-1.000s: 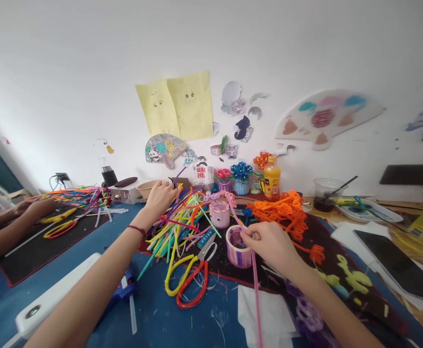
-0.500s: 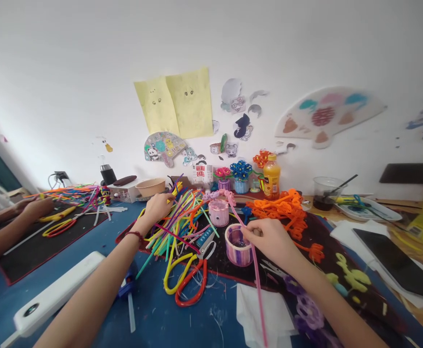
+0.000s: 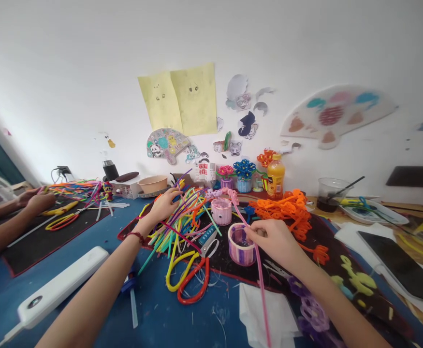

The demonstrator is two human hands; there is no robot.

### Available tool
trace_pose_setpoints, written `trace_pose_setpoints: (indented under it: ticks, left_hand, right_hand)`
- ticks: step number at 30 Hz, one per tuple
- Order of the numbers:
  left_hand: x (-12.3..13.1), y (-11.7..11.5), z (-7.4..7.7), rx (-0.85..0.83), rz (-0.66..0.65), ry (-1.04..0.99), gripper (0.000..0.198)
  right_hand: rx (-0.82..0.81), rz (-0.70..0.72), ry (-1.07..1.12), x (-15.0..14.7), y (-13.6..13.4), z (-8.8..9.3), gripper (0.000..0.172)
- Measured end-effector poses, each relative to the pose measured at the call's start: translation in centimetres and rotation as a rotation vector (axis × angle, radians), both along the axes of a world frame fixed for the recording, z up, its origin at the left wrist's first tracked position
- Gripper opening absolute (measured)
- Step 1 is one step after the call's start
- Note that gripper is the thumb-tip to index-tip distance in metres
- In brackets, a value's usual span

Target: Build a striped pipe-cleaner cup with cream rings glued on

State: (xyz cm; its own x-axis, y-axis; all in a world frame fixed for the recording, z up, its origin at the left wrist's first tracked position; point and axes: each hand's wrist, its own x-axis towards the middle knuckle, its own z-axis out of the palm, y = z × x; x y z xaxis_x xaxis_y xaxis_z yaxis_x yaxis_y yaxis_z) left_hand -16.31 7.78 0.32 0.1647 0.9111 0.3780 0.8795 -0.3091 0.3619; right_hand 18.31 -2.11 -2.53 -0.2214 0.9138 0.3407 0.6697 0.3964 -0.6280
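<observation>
My left hand (image 3: 166, 205) is over the far end of a pile of colourful pipe cleaners (image 3: 182, 220), its fingers bent among the stems; what they hold, if anything, is hidden. My right hand (image 3: 269, 237) pinches a long pink pipe cleaner (image 3: 261, 285), which hangs down toward the front edge and also runs up to a pink braided piece (image 3: 231, 194). Just left of that hand stands a purple and pink striped cup (image 3: 241, 251). A smaller pink cup (image 3: 221, 211) stands behind it.
Red and yellow-handled scissors (image 3: 198, 275) lie in front of the pile. Orange pipe cleaners (image 3: 287, 212), a juice bottle (image 3: 275, 178) and a phone (image 3: 396, 263) are to the right. Another person's hands (image 3: 37, 200) work at far left, beyond a white device (image 3: 64, 285).
The view has shifted slightly, so most things appear a little further right. My left hand has moved slightly up and away over the pile; my right hand keeps its pinch on the pink pipe cleaner.
</observation>
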Motion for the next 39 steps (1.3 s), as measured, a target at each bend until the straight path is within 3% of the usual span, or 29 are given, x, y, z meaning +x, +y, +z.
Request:
trace_pose_setpoints:
  ticks: [10,21,31,39]
  left_hand:
    - [0.3,0.4,0.2,0.042,-0.066,-0.501,0.042]
    - [0.8,-0.6,3.3,0.219,-0.033,-1.043,0.06]
    - [2.2,-1.7,5.1,0.202,-0.1,-1.197,0.074]
    - [3.5,-2.3,5.7,0.256,0.007,-1.29,0.07]
  right_hand:
    - [0.011,0.014,-0.002,0.0,0.1,-0.1,0.039]
    - [0.001,0.008,-0.043,-0.1,-0.1,0.0,0.041]
    - [-0.012,0.027,-0.06,-0.1,0.0,0.0,0.039]
    - [-0.027,0.019,-0.075,-0.2,-0.4,0.3,0.04]
